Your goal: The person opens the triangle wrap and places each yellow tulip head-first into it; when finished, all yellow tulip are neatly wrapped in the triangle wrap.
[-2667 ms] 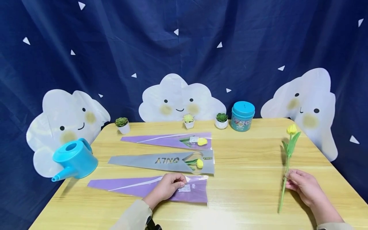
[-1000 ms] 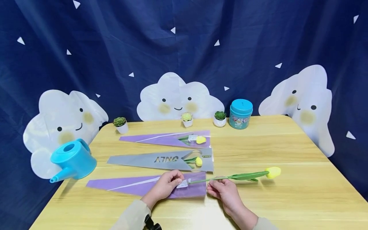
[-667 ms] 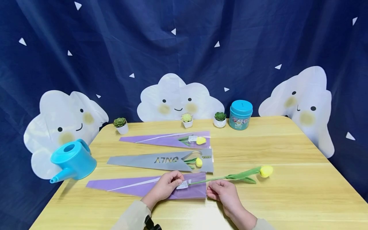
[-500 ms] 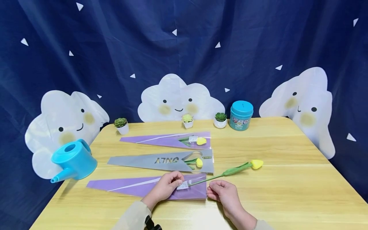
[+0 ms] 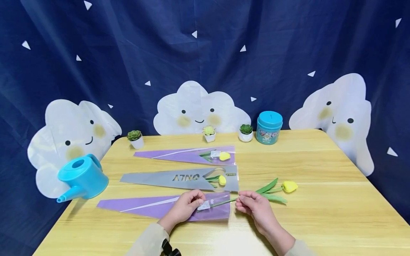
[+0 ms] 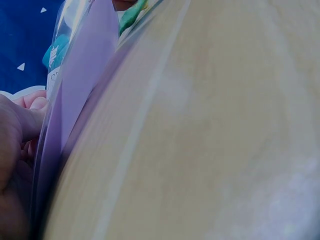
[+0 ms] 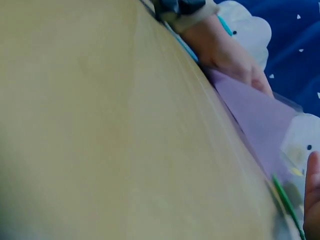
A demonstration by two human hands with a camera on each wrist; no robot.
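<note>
In the head view, my left hand (image 5: 187,206) pinches the upper film of the nearest purple flower sleeve (image 5: 147,205), beside a small white printed label (image 5: 204,205). My right hand (image 5: 257,209), just off the sleeve's wide end, pinches the green stem of a yellow tulip (image 5: 289,186). The lower stem reaches into the sleeve, its tip by the label; leaves and bloom lie outside, to the right. The left wrist view shows my left thumb and fingers at the sleeve's edge (image 6: 92,65). In the right wrist view, the stem (image 7: 287,205) enters the sleeve's wide end.
Behind lie a grey "ONLY" sleeve (image 5: 160,178) and another purple sleeve (image 5: 173,155), each with a yellow tulip inside. A blue watering can (image 5: 84,177) stands at the left edge. Several potted succulents (image 5: 209,133) and a blue lidded tub (image 5: 269,128) line the back.
The right hand has brought the tulip from the table's right side, turned it sideways and put its stem into the sleeve. Lately that hand has shifted slightly right and away; the leaves have spread.
</note>
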